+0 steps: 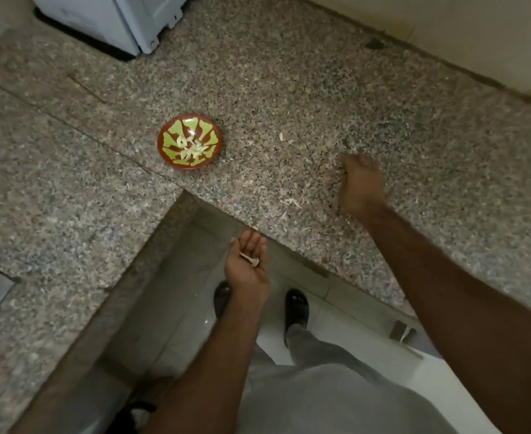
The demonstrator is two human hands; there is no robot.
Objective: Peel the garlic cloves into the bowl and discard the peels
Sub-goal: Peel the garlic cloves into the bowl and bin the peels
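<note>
Bare forearms, grey trousers, grey shirt, and 2 black sandals.

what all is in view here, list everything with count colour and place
bowl: one, red-brown with green pattern, on the countertop left of centre
peeled garlic cloves: several, pale, inside the bowl
garlic peels: scattered bits, whitish, on the countertop near its front edge
peel scraps: few, pale, in the left palm
countertop: one, speckled grey granite, L-shaped
appliance: one, white, top left
sandals: two, black, on the floor
left hand: palm up, below the counter edge
right hand: blurred, over the countertop
</note>
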